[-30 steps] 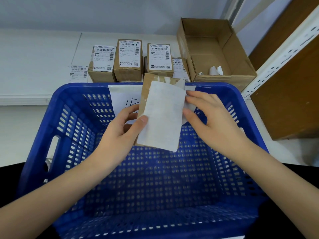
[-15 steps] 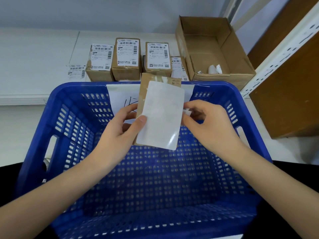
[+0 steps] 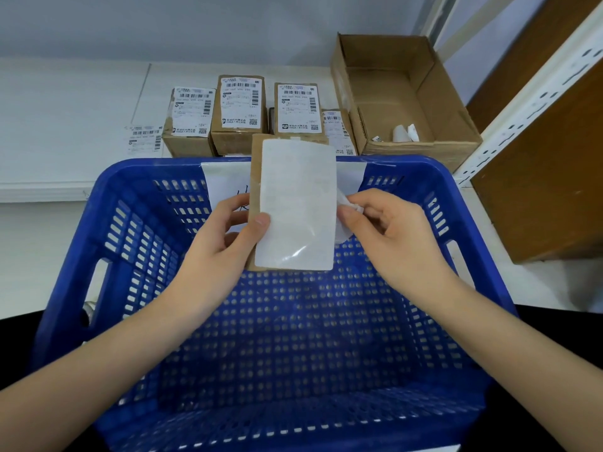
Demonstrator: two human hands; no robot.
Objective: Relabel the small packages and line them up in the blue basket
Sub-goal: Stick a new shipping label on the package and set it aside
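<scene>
My left hand (image 3: 225,243) grips a small brown package (image 3: 256,177) upright above the blue basket (image 3: 107,236), thumb on its front. A blank white label (image 3: 298,207) covers most of the package's face. My right hand (image 3: 388,236) pinches a crumpled scrap of white paper (image 3: 346,207) right beside the label's right edge. Behind the basket, several small labelled packages (image 3: 239,109) stand in a row on the white surface. Nothing lies on the basket's floor.
An open cardboard box (image 3: 434,93) with white scraps inside sits at the back right. A loose printed label (image 3: 143,138) lies left of the row. A white paper sign (image 3: 222,184) hangs on the basket's far wall. Brown shelving (image 3: 541,158) stands on the right.
The white label, loose and lifted a second ago, now lies flat on the package. My right hand has curled and drawn back to the label's right edge with a paper scrap.
</scene>
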